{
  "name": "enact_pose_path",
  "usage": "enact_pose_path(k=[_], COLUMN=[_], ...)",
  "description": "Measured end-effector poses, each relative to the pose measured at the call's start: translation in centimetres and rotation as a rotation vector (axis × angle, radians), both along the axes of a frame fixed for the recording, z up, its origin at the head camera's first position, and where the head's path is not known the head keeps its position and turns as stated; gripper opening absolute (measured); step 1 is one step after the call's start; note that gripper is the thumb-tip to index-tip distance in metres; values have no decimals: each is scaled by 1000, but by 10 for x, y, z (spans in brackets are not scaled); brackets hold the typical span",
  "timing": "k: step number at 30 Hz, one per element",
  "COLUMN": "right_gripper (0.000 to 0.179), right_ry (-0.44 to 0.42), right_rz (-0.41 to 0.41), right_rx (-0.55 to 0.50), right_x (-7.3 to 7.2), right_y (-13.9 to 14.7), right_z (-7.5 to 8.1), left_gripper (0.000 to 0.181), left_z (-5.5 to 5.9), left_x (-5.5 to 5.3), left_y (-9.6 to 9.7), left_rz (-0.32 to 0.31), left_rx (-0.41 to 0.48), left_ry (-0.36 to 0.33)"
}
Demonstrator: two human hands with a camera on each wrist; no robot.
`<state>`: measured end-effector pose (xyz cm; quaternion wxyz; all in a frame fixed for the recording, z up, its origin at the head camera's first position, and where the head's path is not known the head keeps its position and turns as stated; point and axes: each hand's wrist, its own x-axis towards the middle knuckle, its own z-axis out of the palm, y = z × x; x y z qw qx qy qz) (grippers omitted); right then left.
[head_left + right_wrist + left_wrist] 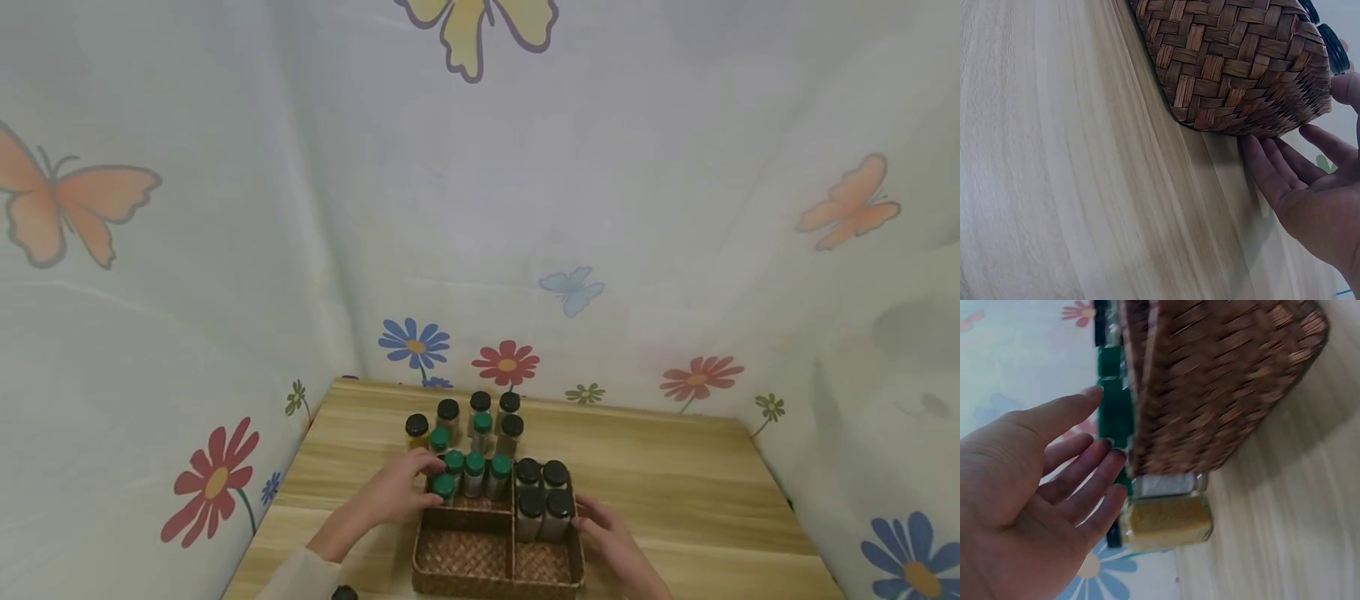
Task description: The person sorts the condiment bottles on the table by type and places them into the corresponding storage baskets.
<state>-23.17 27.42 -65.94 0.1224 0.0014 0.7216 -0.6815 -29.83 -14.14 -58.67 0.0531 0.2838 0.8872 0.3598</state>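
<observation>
woven basket [461, 554] is being filled with jars, one hand steadies it

the basket stands on the wooden desk [675, 467], between its left and right edges; the front edge of the desk is out of the view. in the back left compartment are four green-lidded jars. one of them, the nearest green-lidded jar [444, 487], is by the left wall of the basket, in front of the other three.

at this jar is the left hand [401, 492]. its thumb and fingers are loosely spread, on two sides of the green lid; if they touch it, i cannot tell. the right hand [607, 537] has its fingers rather straight and rests its fingertips on the right side of the basket, near four black-lidded jars [531, 504].

i judge that the step in hand is to set this green-lidded jar in its place, while the right hand gives support. for the next move, it seems necessary to lift the left hand straight away, without pushing the jar, and then to reach the loose jars [512, 427], which stand behind the basket, nearer to the back left corner of the desk than to the back right one.
</observation>
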Motion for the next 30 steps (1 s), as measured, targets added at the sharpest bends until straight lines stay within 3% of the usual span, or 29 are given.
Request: enact_pose_path(k=[3,7,11,21,30], right_gripper=[60,60,61,62,62], right_ry=[1,3,7,13,18], right_rz=[2,0,-3,-16,9], right_rx=[-6,-21,-21,3,-18], right_x=[0,0,0,2,1], right_y=[1,2,3,2,0], right_z=[0,0,0,0,-3], left_gripper=[45,41,47,62,58], left_z=[9,18,18,4,-16], left_x=[-3,-14,-30,-65,-75], left_y=[-8,-17,-20,-18,-18], left_rz=[32,123,215,319,354], left_rx=[38,80,83,22,-9], left_ry=[-12,76,132,166,131])
